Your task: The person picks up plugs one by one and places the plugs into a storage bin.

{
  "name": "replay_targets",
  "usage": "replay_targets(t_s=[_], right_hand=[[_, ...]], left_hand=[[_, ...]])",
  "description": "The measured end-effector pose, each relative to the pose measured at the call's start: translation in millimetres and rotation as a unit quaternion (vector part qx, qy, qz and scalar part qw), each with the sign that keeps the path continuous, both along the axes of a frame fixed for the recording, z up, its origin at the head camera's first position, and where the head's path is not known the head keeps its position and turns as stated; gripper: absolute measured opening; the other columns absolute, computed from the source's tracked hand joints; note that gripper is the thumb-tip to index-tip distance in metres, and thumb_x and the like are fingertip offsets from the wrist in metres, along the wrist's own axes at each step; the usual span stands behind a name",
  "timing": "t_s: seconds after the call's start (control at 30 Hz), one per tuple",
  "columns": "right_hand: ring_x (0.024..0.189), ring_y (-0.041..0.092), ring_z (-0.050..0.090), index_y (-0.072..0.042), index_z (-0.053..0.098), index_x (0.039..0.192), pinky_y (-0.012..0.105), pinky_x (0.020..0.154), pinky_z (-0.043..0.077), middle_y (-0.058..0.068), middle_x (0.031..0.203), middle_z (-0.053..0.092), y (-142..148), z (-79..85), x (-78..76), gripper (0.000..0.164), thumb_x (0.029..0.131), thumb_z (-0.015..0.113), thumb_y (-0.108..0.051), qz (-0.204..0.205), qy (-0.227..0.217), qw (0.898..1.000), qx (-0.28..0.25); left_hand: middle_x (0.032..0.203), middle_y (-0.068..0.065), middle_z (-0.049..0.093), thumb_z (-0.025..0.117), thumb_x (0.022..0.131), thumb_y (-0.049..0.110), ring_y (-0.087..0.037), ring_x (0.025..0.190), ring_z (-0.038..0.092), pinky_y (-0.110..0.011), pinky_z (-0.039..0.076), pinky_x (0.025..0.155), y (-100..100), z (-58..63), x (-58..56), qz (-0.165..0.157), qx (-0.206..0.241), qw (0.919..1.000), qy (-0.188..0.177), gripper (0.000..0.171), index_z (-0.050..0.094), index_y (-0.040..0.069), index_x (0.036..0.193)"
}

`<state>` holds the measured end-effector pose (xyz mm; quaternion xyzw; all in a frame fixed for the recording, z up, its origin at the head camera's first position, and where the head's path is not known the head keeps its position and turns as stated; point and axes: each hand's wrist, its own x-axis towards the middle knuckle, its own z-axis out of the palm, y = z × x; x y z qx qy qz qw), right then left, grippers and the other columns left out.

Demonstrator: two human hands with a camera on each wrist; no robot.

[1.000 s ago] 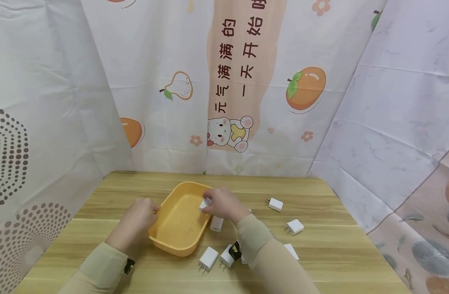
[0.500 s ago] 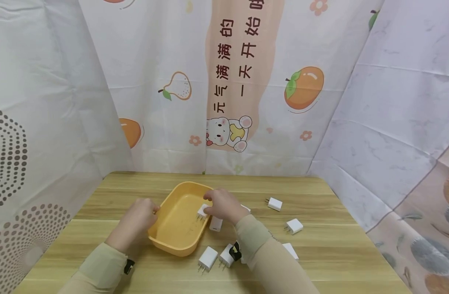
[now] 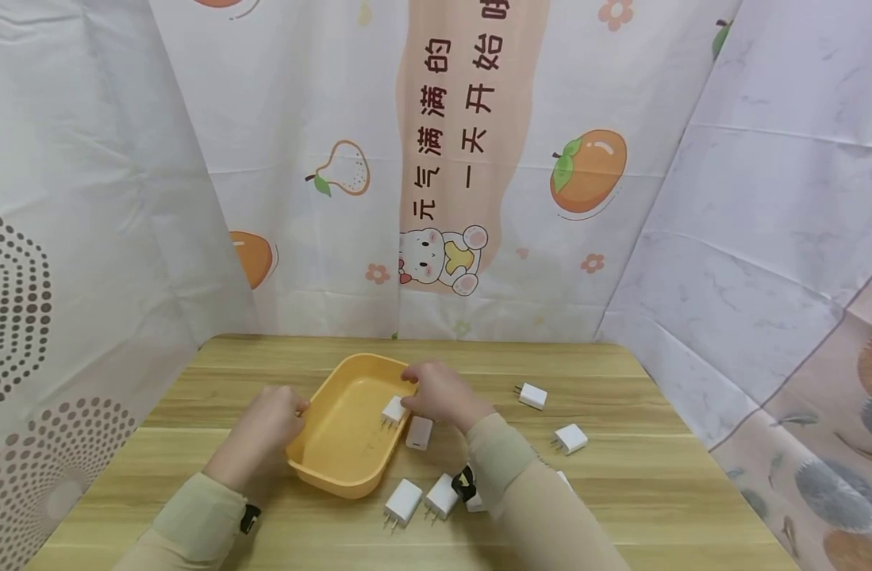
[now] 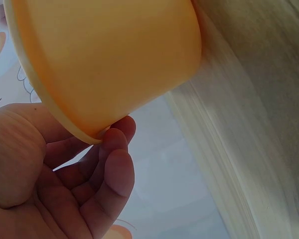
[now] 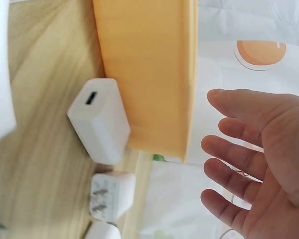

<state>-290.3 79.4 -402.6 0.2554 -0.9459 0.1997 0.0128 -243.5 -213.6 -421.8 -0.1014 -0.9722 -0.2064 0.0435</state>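
Observation:
My left hand pinches the left rim of a yellow plastic basin; the left wrist view shows its thumb and fingers at the rim. Inside the basin, near its right wall, lies a white charger plug with its prongs showing. Over the right rim is my right hand, holding nothing, with its fingers spread and relaxed in the right wrist view. Just outside the right wall lies another white charger plug, its port visible, below the right hand.
Several more white charger plugs lie on the wooden table: two at the front, one beside another, and two at the right, one nearer than the other. Others are partly hidden by the right forearm. Printed curtains enclose the table.
My right hand has let go of the charger plug, which now rests in the basin, and has drawn slightly back to the right. The left hand stays on the rim.

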Motion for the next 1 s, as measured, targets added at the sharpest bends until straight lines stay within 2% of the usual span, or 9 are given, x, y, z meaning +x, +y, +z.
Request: replay_targets(t_s=[0.13,0.33,0.43,0.57,0.77,0.87,0.93,1.0], right_hand=[[0.11,0.026,0.065,-0.007,0.07,0.125,0.042,0.093,0.052,0.009,0.121,0.071,9,7.4,-1.4,0.04,0.089,0.076,-0.023,0.003,0.002,1.0,-0.013],[0.115,0.031,0.063,-0.003,0.069,0.125,0.044,0.1,0.048,0.012,0.122,0.07,28,18.8,-2.6,0.041,0.09,0.075,-0.023,0.018,0.025,0.999,-0.019],[0.116,0.031,0.063,-0.003,0.069,0.125,0.045,0.1,0.048,0.012,0.123,0.07,39,23.5,-2.1,0.04,0.09,0.076,-0.02,0.015,0.032,0.999,-0.03],[0.115,0.031,0.063,-0.003,0.069,0.126,0.045,0.099,0.049,0.011,0.124,0.07,55,27.0,-1.6,0.041,0.089,0.078,-0.019,0.005,0.045,0.998,-0.038],[0.113,0.036,0.064,-0.002,0.069,0.127,0.048,0.097,0.05,0.013,0.125,0.069,82,35.9,2.2,0.043,0.089,0.079,-0.02,-0.015,0.061,0.997,-0.049],[0.116,0.037,0.063,-0.002,0.068,0.128,0.049,0.098,0.05,0.013,0.127,0.068,95,41.7,3.1,0.044,0.09,0.078,-0.022,-0.024,0.06,0.996,-0.054],[0.117,0.037,0.062,-0.003,0.068,0.129,0.049,0.098,0.05,0.012,0.128,0.068,104,45.5,3.5,0.045,0.091,0.077,-0.024,-0.033,0.063,0.996,-0.052],[0.117,0.037,0.062,-0.002,0.067,0.13,0.051,0.098,0.049,0.014,0.128,0.068,113,48.2,3.8,0.046,0.09,0.077,-0.023,-0.035,0.072,0.995,-0.052]], left_hand=[[0.103,-0.017,0.074,0.063,0.08,-0.006,-0.02,0.069,0.056,-0.03,0.046,0.054,0,0.5,0.5,-0.001,-0.003,1.0,-0.003,0.03,0.078,-0.003,0.106],[0.075,-0.006,0.063,0.062,0.078,-0.006,-0.019,0.062,0.05,-0.03,0.041,0.052,-1,0.3,0.6,-0.007,-0.012,0.9999,0.005,0.025,0.08,0.004,0.091],[0.079,-0.006,0.067,0.062,0.078,-0.006,-0.018,0.062,0.051,-0.03,0.042,0.053,-1,0.5,1.6,-0.003,-0.011,0.9999,0.002,0.026,0.081,0.003,0.094],[0.094,-0.012,0.073,0.063,0.078,-0.006,-0.02,0.068,0.054,-0.032,0.046,0.056,-2,0.9,2.2,0.002,-0.012,0.9999,0.001,0.031,0.079,-0.001,0.105],[0.088,-0.01,0.071,0.061,0.075,-0.007,-0.02,0.066,0.052,-0.032,0.044,0.055,-2,-0.8,1.6,-0.003,-0.013,0.9999,0.006,0.034,0.08,0.0,0.103],[0.077,-0.008,0.065,0.06,0.073,-0.007,-0.019,0.061,0.048,-0.032,0.041,0.053,-1,-1.5,0.8,-0.003,-0.014,0.9998,0.01,0.026,0.08,0.004,0.086],[0.069,-0.006,0.06,0.059,0.073,-0.008,-0.018,0.059,0.046,-0.031,0.039,0.051,-1,-1.4,0.2,-0.005,-0.014,0.9998,0.015,0.02,0.073,0.006,0.072],[0.062,-0.003,0.053,0.058,0.073,-0.008,-0.017,0.056,0.043,-0.031,0.037,0.049,-1,-1.0,-0.5,-0.006,-0.013,0.9997,0.018,0.021,0.065,0.01,0.065]])
